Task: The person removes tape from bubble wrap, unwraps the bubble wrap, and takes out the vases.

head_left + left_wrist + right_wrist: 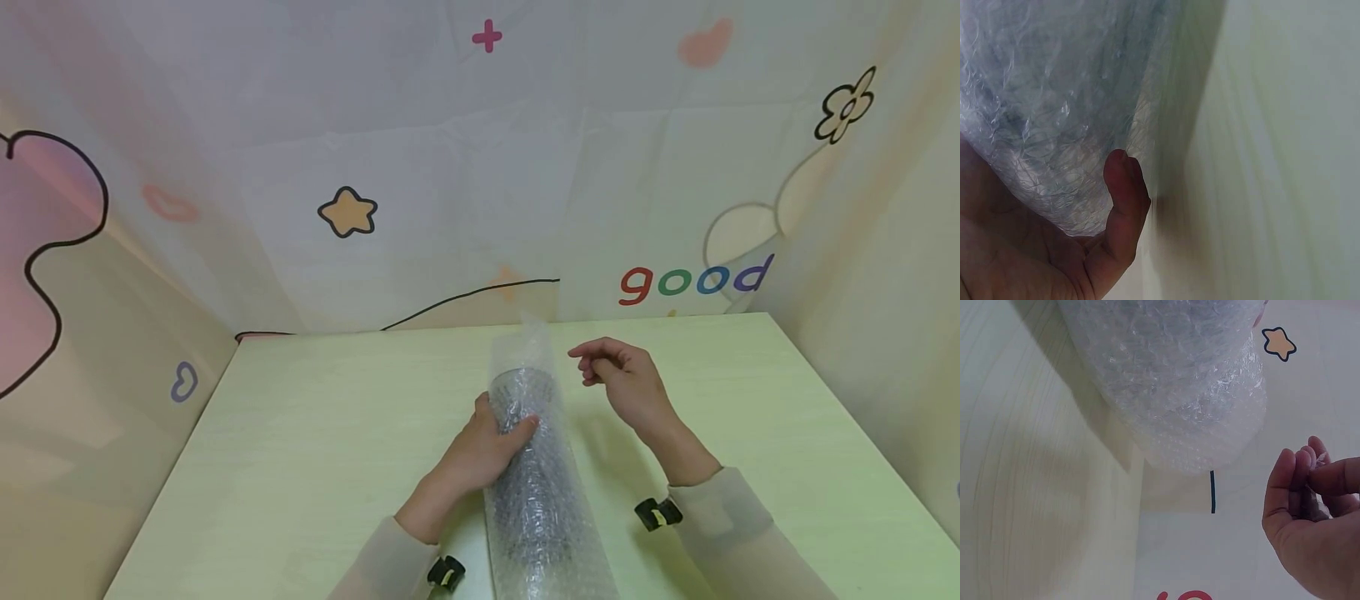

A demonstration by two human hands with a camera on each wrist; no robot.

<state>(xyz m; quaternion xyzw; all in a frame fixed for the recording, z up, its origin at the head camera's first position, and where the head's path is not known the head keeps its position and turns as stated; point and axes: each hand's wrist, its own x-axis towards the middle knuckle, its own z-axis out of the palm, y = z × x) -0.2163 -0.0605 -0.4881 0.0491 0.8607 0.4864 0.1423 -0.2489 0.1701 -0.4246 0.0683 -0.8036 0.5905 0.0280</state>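
A long bundle in clear bubble wrap (536, 508) lies lengthwise at the front middle of the table. Through the wrap shows a greyish, roughly cylindrical thing with a rounded far end; its kind cannot be told. My left hand (480, 450) grips the bundle's left side near that end, thumb on top. In the left wrist view its fingers (1124, 212) curl up against the bubble wrap (1054, 94). To the right, apart from the bundle, my right hand (630, 387) is raised with bent fingers. The right wrist view shows it pinching a small crumpled piece of clear film (1316, 506).
Loose bubble wrap (532, 333) sticks out past the bundle's far end. The pale table (337, 467) reaches back to a printed cloth backdrop (420, 150). Each wrist bears a black strap piece, the right one (658, 514) just beside the sleeve.
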